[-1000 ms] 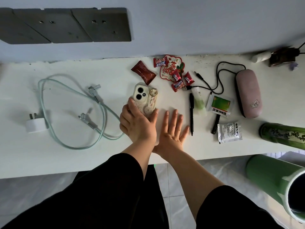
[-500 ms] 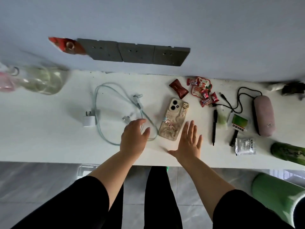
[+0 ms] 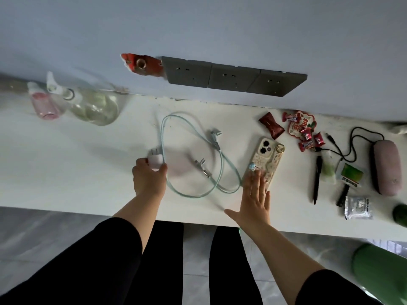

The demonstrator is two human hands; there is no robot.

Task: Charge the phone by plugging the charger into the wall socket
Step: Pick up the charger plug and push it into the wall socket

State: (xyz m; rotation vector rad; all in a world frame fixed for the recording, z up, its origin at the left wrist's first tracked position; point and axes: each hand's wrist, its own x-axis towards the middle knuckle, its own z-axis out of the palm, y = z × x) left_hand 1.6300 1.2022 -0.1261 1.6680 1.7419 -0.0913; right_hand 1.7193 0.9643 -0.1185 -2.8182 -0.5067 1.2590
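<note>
Left hand (image 3: 148, 180) pinching white charger (image 3: 156, 161) mid-frame on bench (image 3: 66, 164); right hand (image 3: 255, 198) flat, fingers spread, tips on phone (image 3: 265, 162).

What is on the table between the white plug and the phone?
In the head view, the looped pale green cable with its connector ends lies on the white table between the charger plug and the phone.

The scene was dim and bluish, lit by soft daylight with no hard glare. The white tabletop (image 3: 66, 168) was the brightest surface, with faint, diffuse shadows. The bottles (image 3: 92, 104) at far left were smeared by motion blur, and the fingertips of the right hand (image 3: 256, 194) were blurred. Wide-angle distortion bent the tabletop's edges and skewed the wall sockets (image 3: 233, 79).
</note>
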